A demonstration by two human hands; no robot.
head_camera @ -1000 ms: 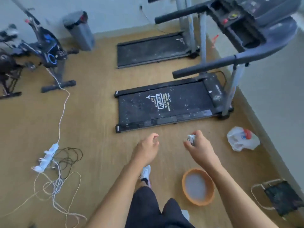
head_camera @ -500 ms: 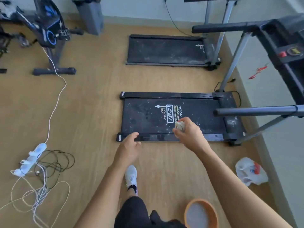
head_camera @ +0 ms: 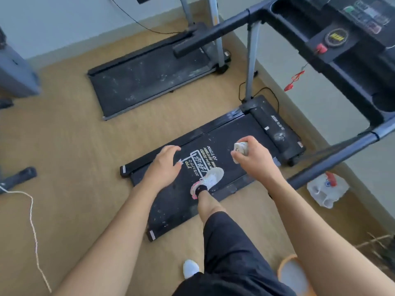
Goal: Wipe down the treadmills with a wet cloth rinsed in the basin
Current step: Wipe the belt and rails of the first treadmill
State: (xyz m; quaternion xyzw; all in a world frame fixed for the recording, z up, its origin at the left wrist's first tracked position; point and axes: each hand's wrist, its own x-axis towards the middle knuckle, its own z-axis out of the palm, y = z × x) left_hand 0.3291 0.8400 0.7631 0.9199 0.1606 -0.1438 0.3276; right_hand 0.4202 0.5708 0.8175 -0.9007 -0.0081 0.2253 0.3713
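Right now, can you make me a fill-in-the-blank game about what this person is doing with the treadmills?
1. The right hand grips a balled-up ____.
2. The left hand holds ____.
3. One white shoe stands on the near ____.
4. The orange basin sits on the ____.
Missing words: cloth; nothing; treadmill; floor.

Grey bin (head_camera: 15, 75) stood far left on tan floor (head_camera: 74, 146). Black stand foot (head_camera: 19, 177) lay nearer, a white cord (head_camera: 32, 221) trailing beside it. Crumpled white bag (head_camera: 327, 190) sat by right wall (head_camera: 316, 107). Black cable (head_camera: 132, 17) hung down back wall (head_camera: 64, 24).
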